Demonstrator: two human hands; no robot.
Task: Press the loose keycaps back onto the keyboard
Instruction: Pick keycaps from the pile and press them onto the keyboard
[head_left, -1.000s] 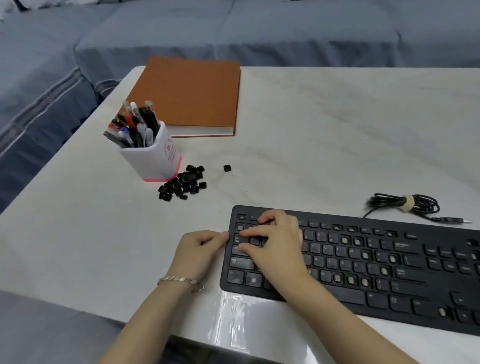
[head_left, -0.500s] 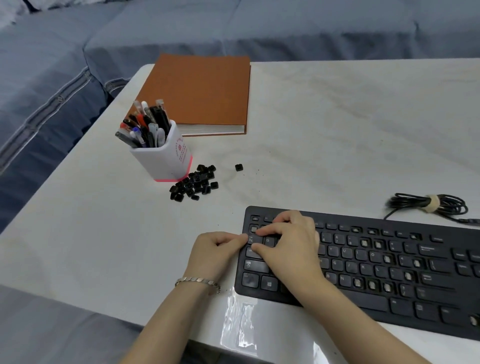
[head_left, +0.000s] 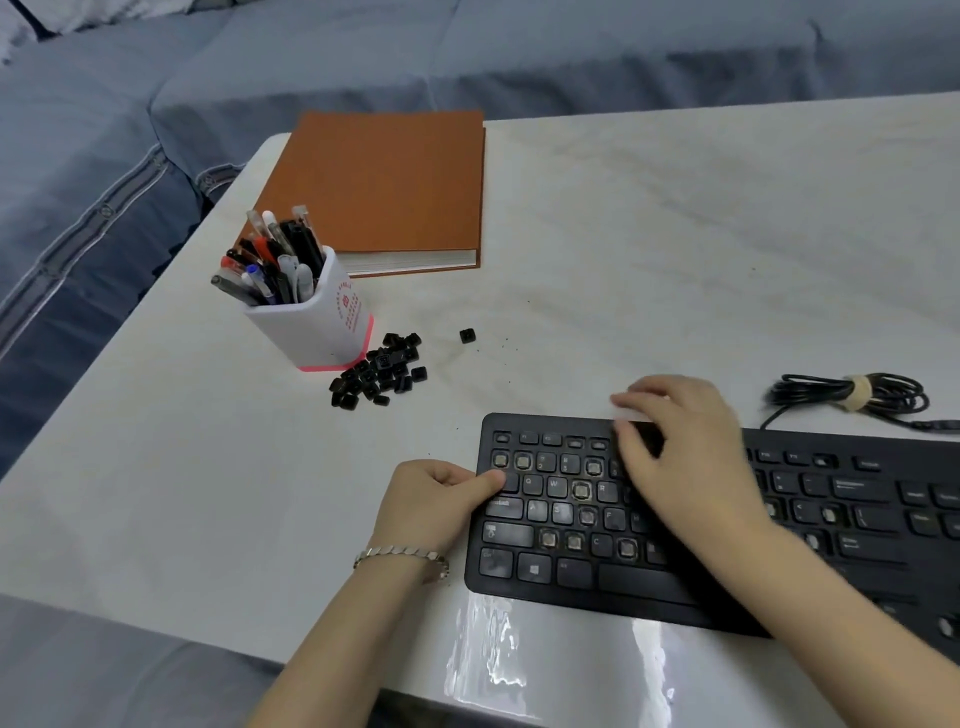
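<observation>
Keyboard: black, lying flat on the white table, sitting at about 4 o'clock in the view, near edge close to the table's front edge. Several bare sockets are showing pale among the seated keys on its left half, and more are showing further right.

Left hand: sitting at the keyboard's 9 o'clock end, thumb lying across the left edge onto the outer keys, the other fingers curling in beside the case. It is bracing the board. A silver bracelet is circling the wrist.

Right hand: hanging over the top rows around the board's 12 o'clock side, fingertips reaching past the far edge. It is motion-blurred; I cannot tell whether the fingers are pinching a cap or carrying nothing. The two hands are staying apart, with keys showing between them.

Loose keycaps: a black heap sitting on the table at 10 o'clock from the keyboard, well apart from it. One stray keycap is lying alone at 2 o'clock from the heap.

Pen cup: white with a pink base, standing just beside the heap at its 10 o'clock, packed with pens.

Orange book: lying closed at 1 o'clock from the cup.

Coiled cable: black, tied with a pale band, lying past the keyboard's far edge at 1 o'clock.

Blue sofa: wrapping the table from 9 to 12 o'clock.
</observation>
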